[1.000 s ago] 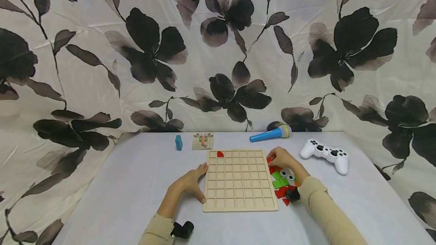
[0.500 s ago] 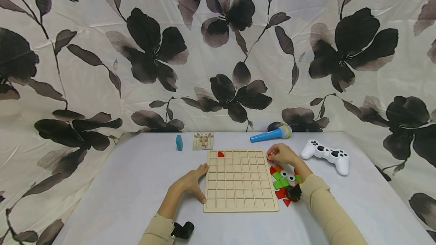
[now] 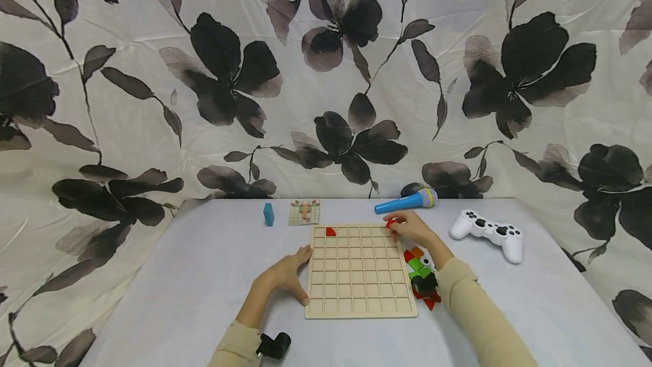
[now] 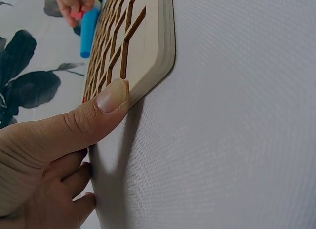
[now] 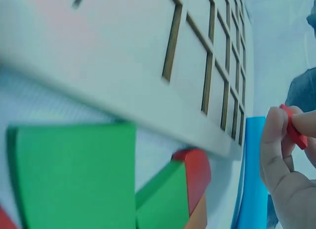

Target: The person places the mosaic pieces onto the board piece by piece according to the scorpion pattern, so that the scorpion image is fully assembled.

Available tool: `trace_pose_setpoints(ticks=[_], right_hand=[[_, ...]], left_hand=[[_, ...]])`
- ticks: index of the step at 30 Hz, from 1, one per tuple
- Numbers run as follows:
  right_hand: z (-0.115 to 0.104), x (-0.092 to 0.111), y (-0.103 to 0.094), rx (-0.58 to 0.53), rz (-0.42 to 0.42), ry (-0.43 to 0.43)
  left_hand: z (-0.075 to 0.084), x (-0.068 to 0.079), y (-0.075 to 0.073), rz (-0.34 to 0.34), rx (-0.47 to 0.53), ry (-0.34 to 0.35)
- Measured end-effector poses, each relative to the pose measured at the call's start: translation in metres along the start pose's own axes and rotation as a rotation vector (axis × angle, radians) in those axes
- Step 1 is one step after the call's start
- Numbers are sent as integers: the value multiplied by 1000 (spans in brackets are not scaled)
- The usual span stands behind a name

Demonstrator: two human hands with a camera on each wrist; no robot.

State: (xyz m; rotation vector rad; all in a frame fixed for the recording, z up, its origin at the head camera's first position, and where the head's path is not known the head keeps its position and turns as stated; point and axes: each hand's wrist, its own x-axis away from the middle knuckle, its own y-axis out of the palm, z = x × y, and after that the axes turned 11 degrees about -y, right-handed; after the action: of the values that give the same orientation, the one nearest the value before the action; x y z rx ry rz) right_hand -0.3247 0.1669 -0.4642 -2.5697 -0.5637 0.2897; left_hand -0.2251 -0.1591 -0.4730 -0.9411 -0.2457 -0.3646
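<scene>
A square wooden grid board (image 3: pixel 360 290) lies on the table, with a red quarter-round piece (image 3: pixel 330 232) in a cell of its far row. My left hand (image 3: pixel 284 272) spreads along the board's left edge. In the left wrist view its thumb (image 4: pixel 94 115) touches the near corner, fingers extended behind it. Over the board's far right corner, my right hand (image 3: pixel 415 230) pinches a red puzzle piece (image 5: pixel 294 129) between thumb and fingers. Its exact shape is partly covered by the fingertips. Green pieces (image 5: pixel 74 177) lie beside the board's right edge.
Loose red, orange and green pieces and white eye pieces (image 3: pixel 425 261) are heaped right of the board, partly under the right wrist camera. Behind the board are a pattern card (image 3: pixel 304 212), a blue block (image 3: pixel 268 214) and a toy microphone (image 3: pixel 406 201). A white game controller (image 3: pixel 486 234) sits far right.
My right hand has left the heap of pieces and moved left and away, to the board's far right corner, carrying the red piece. The left hand has stayed at the board's left edge.
</scene>
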Motion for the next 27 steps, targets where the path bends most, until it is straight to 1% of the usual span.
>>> trace_pose_setpoints(ticks=[3, 10, 15, 20, 22, 25, 27], right_hand=[[-1, -3, 3, -27, 38, -9], [1, -12, 12, -55, 161, 40], [2, -18, 17, -70, 201, 85], [-2, -21, 22, -131, 204, 127], [-3, -22, 23, -151, 182, 124], [-2, -23, 24, -131, 144, 108], [-1, -23, 25, -86, 125, 86]], left_hand=[[0, 0, 0, 0, 0, 3], [-1, -1, 0, -1, -2, -3], [-1, -1, 0, -4, 4, -4], [-1, -1, 0, -4, 12, 3], [-1, -1, 0, -5, 12, 5], [-1, -1, 0, -8, 9, 8], [-1, -2, 0, -8, 11, 8]])
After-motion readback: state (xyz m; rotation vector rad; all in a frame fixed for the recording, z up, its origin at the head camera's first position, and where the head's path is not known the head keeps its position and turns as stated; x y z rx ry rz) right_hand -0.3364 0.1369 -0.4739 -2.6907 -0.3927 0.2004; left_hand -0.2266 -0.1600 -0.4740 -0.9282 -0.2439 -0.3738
